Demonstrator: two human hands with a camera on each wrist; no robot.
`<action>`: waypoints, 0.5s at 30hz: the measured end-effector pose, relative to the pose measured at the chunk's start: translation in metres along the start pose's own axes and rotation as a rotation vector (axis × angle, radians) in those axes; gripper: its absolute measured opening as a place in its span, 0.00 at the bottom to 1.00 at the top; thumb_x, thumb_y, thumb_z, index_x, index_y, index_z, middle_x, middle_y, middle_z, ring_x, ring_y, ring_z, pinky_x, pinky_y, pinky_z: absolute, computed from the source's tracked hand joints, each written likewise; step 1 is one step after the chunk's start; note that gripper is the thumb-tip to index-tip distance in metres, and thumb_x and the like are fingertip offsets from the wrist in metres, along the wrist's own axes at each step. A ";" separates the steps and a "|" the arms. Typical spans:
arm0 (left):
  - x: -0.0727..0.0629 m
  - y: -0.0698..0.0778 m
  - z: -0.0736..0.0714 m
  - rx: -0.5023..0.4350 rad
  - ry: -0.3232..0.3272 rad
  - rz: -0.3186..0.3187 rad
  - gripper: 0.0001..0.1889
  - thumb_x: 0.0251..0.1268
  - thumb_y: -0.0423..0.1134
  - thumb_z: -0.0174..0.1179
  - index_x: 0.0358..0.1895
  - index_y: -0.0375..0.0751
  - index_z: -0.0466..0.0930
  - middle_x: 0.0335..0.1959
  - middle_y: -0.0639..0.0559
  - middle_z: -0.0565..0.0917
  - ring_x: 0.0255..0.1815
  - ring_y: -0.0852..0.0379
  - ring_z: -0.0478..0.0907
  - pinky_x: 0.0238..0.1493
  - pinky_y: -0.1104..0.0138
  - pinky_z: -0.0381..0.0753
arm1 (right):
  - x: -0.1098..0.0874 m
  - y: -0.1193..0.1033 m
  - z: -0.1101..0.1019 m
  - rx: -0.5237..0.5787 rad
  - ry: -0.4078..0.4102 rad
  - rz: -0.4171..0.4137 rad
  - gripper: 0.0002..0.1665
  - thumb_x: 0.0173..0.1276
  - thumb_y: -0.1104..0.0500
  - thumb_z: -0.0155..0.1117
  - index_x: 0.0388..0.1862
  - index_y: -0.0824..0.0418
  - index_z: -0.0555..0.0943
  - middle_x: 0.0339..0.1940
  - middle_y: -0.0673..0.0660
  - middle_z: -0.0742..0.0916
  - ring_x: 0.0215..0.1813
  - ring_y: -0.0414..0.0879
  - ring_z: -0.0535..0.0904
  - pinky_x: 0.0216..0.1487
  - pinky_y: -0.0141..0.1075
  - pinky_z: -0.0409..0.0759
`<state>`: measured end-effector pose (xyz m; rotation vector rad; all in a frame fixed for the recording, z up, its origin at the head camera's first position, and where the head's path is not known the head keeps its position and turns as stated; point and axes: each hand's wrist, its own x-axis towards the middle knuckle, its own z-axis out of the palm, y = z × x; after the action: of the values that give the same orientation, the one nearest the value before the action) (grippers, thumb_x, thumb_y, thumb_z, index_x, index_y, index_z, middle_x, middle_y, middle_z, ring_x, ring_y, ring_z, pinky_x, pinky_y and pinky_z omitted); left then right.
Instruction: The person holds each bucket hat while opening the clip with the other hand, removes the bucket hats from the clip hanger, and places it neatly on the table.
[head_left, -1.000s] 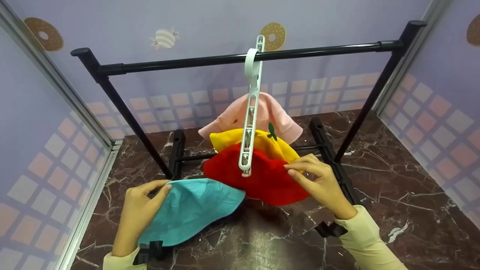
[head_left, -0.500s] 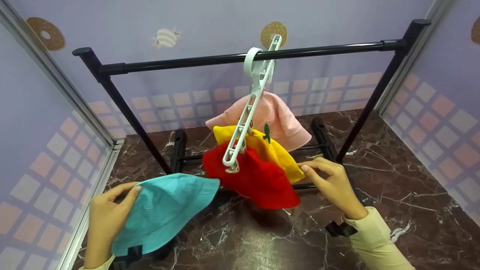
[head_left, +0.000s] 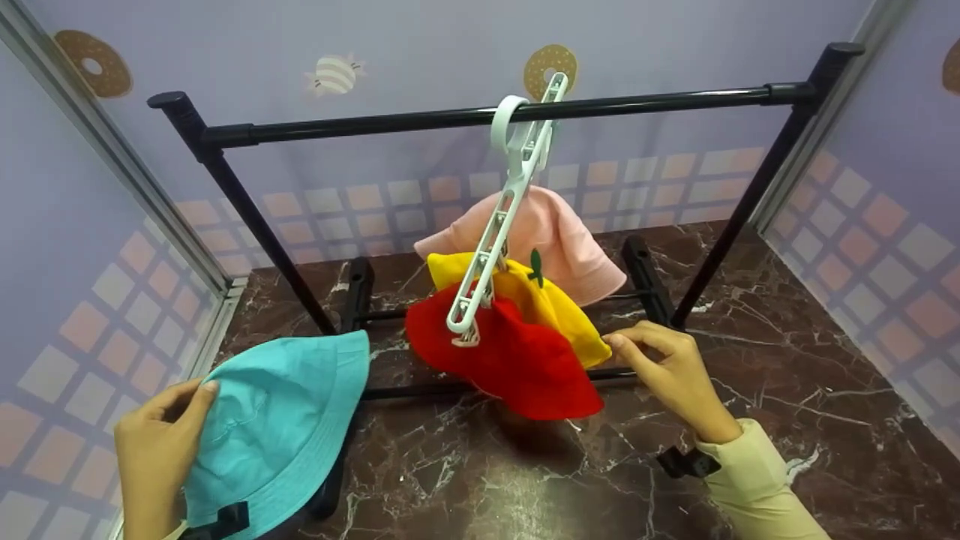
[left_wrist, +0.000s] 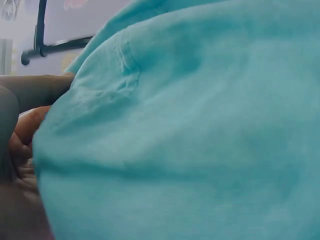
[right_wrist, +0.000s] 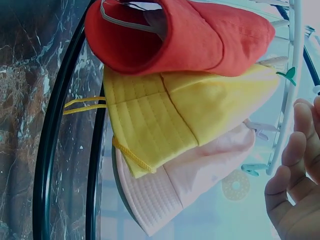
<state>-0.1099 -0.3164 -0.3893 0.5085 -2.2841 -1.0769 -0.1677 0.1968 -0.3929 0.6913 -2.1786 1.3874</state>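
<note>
A turquoise bucket hat (head_left: pixel 274 420) hangs from my left hand (head_left: pixel 161 450), which pinches it near the top of the crown. In the left wrist view its cloth (left_wrist: pixel 190 130) fills most of the picture. On a pale multi-slot hanger (head_left: pixel 499 217) hang a red hat (head_left: pixel 517 367), a yellow hat (head_left: pixel 566 322) with a green leaf, and a pink hat (head_left: pixel 577 247) at the back. My right hand (head_left: pixel 675 375) is beside the yellow hat's brim in the head view; the right wrist view shows its loosely bent fingers (right_wrist: pixel 295 150) apart from the hats.
The hanger hooks over the bar of a black rack (head_left: pixel 375 124), whose feet stand on a dark marbled tabletop (head_left: pixel 465 480). Patterned lilac walls (head_left: pixel 420 45) close in the back and both sides. A clip (right_wrist: pixel 254 169) shows at the hanger's far end.
My left hand has carried the turquoise hat left and down, away from the red one. The hanger has swivelled, its near end going left. My right hand has shifted a little to the right.
</note>
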 end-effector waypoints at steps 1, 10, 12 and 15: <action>0.001 -0.003 -0.001 0.006 -0.001 -0.021 0.16 0.59 0.42 0.67 0.44 0.31 0.85 0.18 0.89 0.72 0.23 0.81 0.72 0.28 0.86 0.70 | 0.000 0.002 0.000 -0.001 0.001 0.000 0.08 0.58 0.77 0.63 0.30 0.68 0.86 0.22 0.49 0.83 0.26 0.46 0.79 0.30 0.23 0.76; 0.014 -0.038 -0.008 0.065 -0.050 -0.240 0.25 0.64 0.51 0.61 0.53 0.32 0.81 0.19 0.87 0.69 0.26 0.85 0.68 0.33 0.86 0.67 | -0.007 0.032 0.000 0.030 0.001 -0.005 0.10 0.60 0.75 0.64 0.33 0.62 0.87 0.26 0.49 0.85 0.28 0.39 0.81 0.33 0.26 0.80; 0.016 -0.044 -0.008 0.055 -0.046 -0.264 0.26 0.63 0.51 0.61 0.54 0.32 0.81 0.18 0.87 0.69 0.26 0.84 0.68 0.33 0.86 0.67 | -0.007 0.032 -0.001 0.035 -0.003 -0.003 0.10 0.61 0.73 0.64 0.34 0.61 0.87 0.26 0.50 0.85 0.28 0.42 0.81 0.33 0.26 0.80; 0.021 -0.053 -0.007 0.027 -0.049 -0.301 0.27 0.63 0.52 0.61 0.54 0.31 0.80 0.18 0.86 0.70 0.27 0.84 0.68 0.33 0.86 0.67 | -0.007 0.033 -0.002 0.033 -0.011 0.003 0.10 0.62 0.72 0.63 0.34 0.61 0.87 0.26 0.50 0.85 0.28 0.45 0.81 0.33 0.27 0.80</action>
<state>-0.1158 -0.3640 -0.4207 0.8671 -2.3167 -1.2127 -0.1832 0.2118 -0.4194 0.7092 -2.1704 1.4270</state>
